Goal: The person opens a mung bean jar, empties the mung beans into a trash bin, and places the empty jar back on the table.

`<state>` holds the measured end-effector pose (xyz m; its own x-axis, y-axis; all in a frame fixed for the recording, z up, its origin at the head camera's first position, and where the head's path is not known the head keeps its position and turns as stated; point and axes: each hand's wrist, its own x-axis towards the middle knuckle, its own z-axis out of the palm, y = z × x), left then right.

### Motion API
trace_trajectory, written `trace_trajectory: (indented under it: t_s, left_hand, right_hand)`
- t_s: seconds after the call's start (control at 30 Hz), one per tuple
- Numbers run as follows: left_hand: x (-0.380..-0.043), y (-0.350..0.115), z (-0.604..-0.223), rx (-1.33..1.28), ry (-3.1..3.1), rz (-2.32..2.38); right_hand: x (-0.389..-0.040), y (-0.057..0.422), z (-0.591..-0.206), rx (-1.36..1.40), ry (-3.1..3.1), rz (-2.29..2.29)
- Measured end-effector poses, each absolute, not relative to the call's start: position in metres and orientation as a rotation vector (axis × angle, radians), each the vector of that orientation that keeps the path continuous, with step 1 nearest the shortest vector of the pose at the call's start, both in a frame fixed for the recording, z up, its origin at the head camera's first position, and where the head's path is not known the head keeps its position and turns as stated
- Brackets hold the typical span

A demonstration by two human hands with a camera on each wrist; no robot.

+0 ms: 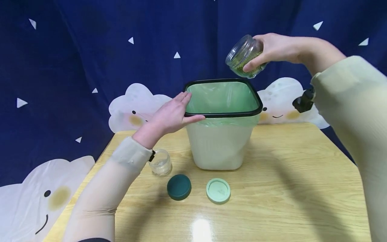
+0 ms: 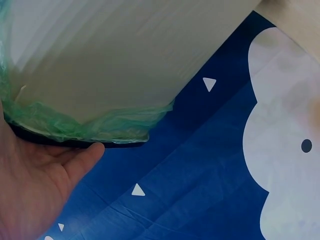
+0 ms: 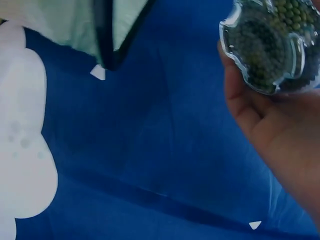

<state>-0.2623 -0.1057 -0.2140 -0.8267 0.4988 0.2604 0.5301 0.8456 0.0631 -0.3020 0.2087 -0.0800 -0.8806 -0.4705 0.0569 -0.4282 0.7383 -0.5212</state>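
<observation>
My right hand (image 1: 276,48) grips a clear glass jar (image 1: 246,55) above the right back of a white trash bin (image 1: 220,144). The jar tilts with its mouth toward the left, and small green beans (image 3: 290,14) show through its glass. A green bag (image 1: 222,97) lines the bin, folded out under its black rim (image 1: 223,115). On the rim's left corner rests my left hand (image 1: 172,114), fingers fairly straight and thumb along the front edge. The left wrist view shows this hand (image 2: 40,185) against the rim from below.
A small clear glass jar (image 1: 161,164) stands by my left wrist. A dark green lid (image 1: 179,187) and a pale green lid (image 1: 218,191) lie in front of the bin on the wooden table (image 1: 287,201). Behind hangs a blue curtain (image 1: 151,27) with clouds and triangles.
</observation>
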Motion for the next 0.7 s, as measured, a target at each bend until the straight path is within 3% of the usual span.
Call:
trace_trajectory:
  t_s: [0.4, 0.7]
  left_hand:
    - [-0.258, -0.111, -0.215, -0.770, -2.790, -0.224]
    - [-0.258, -0.108, -0.215, -0.763, -2.775, -0.234]
  right_hand:
    - [-0.308, 0.192, -0.055, -0.715, 2.865, -0.717]
    - [-0.311, 0.187, -0.059, -0.692, 2.890, -0.654]
